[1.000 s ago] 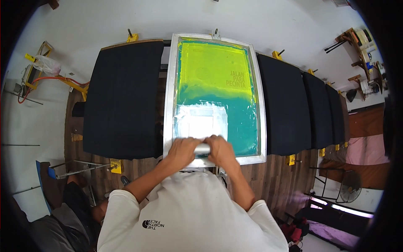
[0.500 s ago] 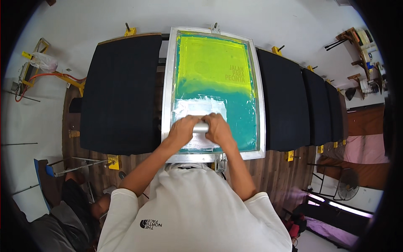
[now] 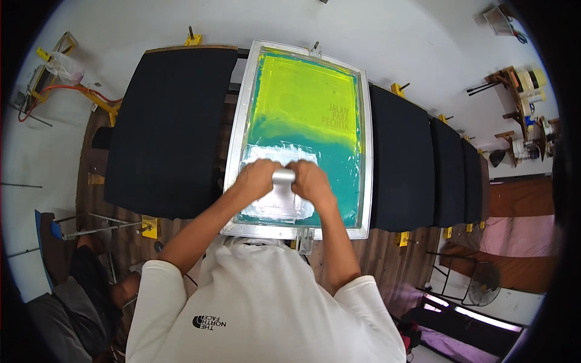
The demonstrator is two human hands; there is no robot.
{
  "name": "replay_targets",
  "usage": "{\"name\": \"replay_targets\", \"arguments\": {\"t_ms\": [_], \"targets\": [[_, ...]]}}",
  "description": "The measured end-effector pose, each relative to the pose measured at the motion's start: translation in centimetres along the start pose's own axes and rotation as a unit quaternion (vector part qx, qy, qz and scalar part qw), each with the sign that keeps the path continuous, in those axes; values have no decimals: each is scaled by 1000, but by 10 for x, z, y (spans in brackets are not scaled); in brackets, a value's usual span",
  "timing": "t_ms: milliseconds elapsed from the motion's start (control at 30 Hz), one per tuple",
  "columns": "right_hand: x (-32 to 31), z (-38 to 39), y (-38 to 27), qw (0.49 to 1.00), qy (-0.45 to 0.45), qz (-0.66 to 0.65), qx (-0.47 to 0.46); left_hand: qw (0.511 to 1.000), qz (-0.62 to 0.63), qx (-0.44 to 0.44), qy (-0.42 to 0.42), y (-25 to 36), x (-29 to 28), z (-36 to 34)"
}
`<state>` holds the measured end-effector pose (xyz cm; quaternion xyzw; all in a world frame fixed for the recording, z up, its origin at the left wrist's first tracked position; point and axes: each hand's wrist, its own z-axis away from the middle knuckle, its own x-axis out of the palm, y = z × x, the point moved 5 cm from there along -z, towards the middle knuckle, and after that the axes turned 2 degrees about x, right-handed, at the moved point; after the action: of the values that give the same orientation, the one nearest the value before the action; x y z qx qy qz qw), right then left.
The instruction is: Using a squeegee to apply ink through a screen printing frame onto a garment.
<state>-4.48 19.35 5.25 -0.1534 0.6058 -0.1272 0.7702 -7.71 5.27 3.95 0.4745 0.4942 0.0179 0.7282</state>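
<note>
Both hands grip a silver-grey squeegee (image 3: 283, 176) over the near half of a silk-screen frame. My left hand (image 3: 257, 179) is closed round its left end and my right hand (image 3: 310, 179) round its right end. Between them a short stretch of smooth handle shows; the fingers hide the rest, and the blade's contact is hard to make out. White ink (image 3: 257, 210) is smeared under and around the hands. The screen mesh (image 3: 339, 175) is teal nearby and yellow-green farther off, with brownish lettering, inside a metal frame (image 3: 365, 181).
Black-covered boards stand in a row: a left board (image 3: 169, 130) and several to the right, the nearest being a right board (image 3: 400, 157). Yellow clamps (image 3: 150, 228) stick out along their edges. A person (image 3: 91, 284) sits at lower left. A fan (image 3: 484, 283) stands at right.
My hands and the squeegee have shifted a little away from me over the white ink. The whole view has tilted slightly, and both hands keep their grip.
</note>
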Motion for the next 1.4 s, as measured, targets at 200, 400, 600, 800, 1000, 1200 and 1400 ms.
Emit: {"name": "replay_targets", "arguments": {"t_ms": [200,400,600,800,1000,1200,1400], "targets": [[12,-6,12,998,-2,-46,34,994,27,37,95,0,5,2],[23,52,-10,994,35,-96,45,999,2,20,26,14,25,52],[27,85,-21,993,-15,-93,66,995,56,-29,-78,31,24,83],[-4,23,-12,993,-109,-11,42,997,60,-50,-24,20,-2,33],[24,50,0,998,27,-56,11,996,-40,58,61,14,31,51],[31,110,-32,995,10,-98,34,992,-76,101,23,37,34,106],[8,45,-16,997,-56,-45,22,992,50,-73,-86,24,-4,44]]}}
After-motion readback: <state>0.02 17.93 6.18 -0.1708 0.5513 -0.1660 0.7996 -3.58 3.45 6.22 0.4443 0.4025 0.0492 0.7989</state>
